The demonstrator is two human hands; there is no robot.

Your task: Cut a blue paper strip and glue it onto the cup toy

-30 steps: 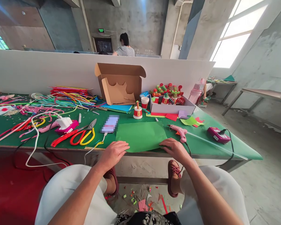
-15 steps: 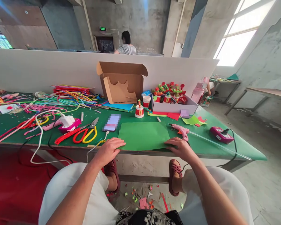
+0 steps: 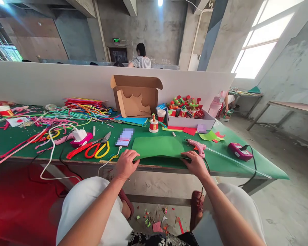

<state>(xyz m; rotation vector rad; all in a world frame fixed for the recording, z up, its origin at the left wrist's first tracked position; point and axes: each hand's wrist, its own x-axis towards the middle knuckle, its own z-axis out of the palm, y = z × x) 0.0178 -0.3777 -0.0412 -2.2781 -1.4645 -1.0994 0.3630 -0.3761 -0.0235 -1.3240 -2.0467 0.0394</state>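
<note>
A green paper sheet (image 3: 157,146) lies at the table's front edge, its near edge curled slightly upward. My left hand (image 3: 127,163) pinches its near left corner, and my right hand (image 3: 195,163) pinches the near right corner. Just right of the sheet is a pink glue gun (image 3: 198,147). A phone (image 3: 125,137) with a white cable lies to the left. Beyond the sheet stands a small red-and-white cup figure (image 3: 153,125) with a striped spring-like top and coiled green arms.
Scissors (image 3: 99,147), pliers and a magenta power block (image 3: 81,139) lie left. Pipe cleaners (image 3: 84,107) spread behind them. A cardboard box (image 3: 136,99) and a white box (image 3: 190,122) of cup figures stand at the back. Another magenta block (image 3: 240,151) sits right. A person (image 3: 143,58) is beyond the partition.
Both hands have closed on the sheet's near corners, and its near edge has bent up from the table. The camera view has tilted up slightly.
</note>
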